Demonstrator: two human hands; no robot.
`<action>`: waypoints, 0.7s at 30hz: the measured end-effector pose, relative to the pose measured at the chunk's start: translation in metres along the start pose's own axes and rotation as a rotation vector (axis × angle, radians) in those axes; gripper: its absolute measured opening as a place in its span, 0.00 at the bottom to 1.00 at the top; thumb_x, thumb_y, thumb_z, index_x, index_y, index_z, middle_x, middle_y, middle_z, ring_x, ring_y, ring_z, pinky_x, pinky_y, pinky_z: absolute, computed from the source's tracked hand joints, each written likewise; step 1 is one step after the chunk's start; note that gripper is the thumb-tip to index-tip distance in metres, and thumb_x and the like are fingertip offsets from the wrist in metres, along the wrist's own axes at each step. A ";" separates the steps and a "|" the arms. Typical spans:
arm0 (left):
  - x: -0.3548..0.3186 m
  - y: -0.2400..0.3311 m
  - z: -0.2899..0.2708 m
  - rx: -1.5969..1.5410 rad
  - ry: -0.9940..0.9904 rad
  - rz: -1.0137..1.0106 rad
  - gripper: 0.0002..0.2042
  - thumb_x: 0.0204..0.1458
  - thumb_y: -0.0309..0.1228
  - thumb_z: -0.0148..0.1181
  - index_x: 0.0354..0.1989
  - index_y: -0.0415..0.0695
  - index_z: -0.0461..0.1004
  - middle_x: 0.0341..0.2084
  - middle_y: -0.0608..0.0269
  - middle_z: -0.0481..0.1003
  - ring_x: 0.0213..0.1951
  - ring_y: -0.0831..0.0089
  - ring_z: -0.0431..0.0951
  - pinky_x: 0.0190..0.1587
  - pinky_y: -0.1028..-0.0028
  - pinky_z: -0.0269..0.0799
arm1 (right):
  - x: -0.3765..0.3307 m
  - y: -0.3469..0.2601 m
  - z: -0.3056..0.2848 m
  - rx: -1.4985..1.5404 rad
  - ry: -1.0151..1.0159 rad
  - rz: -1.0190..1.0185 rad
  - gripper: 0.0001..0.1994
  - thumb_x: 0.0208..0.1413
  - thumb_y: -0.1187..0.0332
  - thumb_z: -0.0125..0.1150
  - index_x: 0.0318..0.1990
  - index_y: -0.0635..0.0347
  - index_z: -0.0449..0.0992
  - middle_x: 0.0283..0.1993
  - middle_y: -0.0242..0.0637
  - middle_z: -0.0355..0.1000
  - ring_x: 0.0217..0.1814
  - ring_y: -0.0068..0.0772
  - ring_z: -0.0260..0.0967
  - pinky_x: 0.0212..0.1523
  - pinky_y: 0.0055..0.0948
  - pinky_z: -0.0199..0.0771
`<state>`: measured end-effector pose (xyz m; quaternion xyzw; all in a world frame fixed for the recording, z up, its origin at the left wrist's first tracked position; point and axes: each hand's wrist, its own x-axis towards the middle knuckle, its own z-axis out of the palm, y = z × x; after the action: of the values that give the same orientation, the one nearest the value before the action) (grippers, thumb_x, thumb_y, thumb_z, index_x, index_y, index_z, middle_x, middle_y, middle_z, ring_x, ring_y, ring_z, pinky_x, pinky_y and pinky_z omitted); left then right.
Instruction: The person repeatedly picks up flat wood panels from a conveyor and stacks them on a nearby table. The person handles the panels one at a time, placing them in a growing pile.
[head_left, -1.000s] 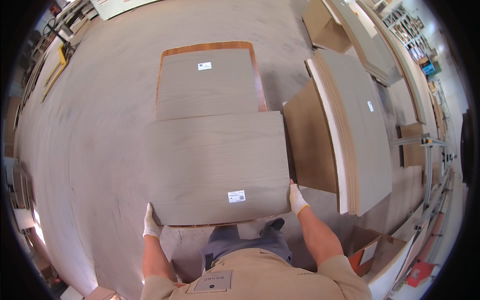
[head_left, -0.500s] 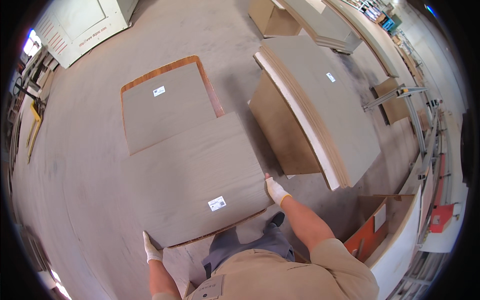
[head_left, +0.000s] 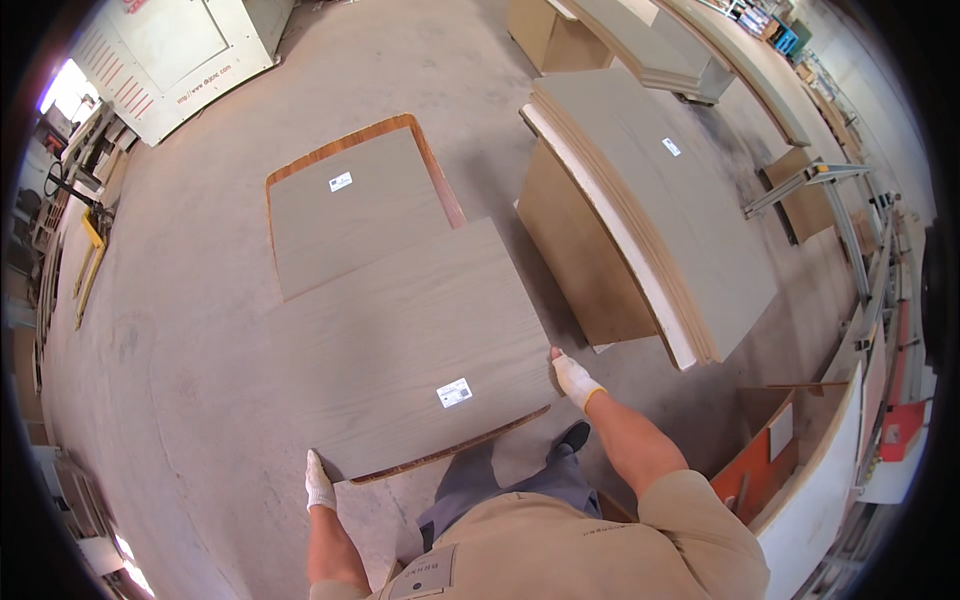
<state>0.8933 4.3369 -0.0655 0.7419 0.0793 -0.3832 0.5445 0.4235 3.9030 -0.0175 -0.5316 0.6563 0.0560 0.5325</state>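
Both gloved hands — left hand [head_left: 319, 483]; right hand [head_left: 575, 380] — grip a grey panel [head_left: 400, 355].

A tall stack of grey rectangular boards [head_left: 650, 210] stood on the concrete floor [head_left: 180, 330], near a white machine cabinet [head_left: 170, 50].
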 end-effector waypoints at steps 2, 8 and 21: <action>-0.001 0.006 -0.001 -0.010 -0.012 -0.023 0.35 0.69 0.57 0.54 0.74 0.42 0.65 0.71 0.61 0.69 0.70 0.64 0.68 0.72 0.62 0.65 | 0.000 -0.006 0.003 -0.066 0.018 -0.025 0.42 0.73 0.33 0.29 0.78 0.59 0.60 0.80 0.47 0.60 0.84 0.42 0.52 0.80 0.34 0.51; 0.006 0.029 -0.005 0.032 -0.188 -0.111 0.24 0.69 0.55 0.55 0.55 0.46 0.78 0.49 0.64 0.79 0.48 0.69 0.77 0.52 0.64 0.75 | 0.022 0.026 0.022 -0.294 0.153 -0.518 0.28 0.76 0.50 0.35 0.55 0.62 0.80 0.61 0.57 0.77 0.64 0.59 0.74 0.65 0.51 0.72; -0.093 0.064 0.207 1.037 0.167 0.700 0.22 0.65 0.46 0.54 0.56 0.39 0.72 0.50 0.48 0.77 0.50 0.50 0.78 0.54 0.53 0.75 | -0.141 0.094 -0.085 -0.176 0.250 -0.340 0.27 0.65 0.56 0.50 0.67 0.61 0.73 0.66 0.54 0.73 0.70 0.59 0.67 0.71 0.47 0.66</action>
<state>0.7636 4.1600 0.0196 0.9187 -0.3220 -0.1119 0.1993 0.2793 3.9785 0.0793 -0.6817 0.6106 -0.0439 0.4005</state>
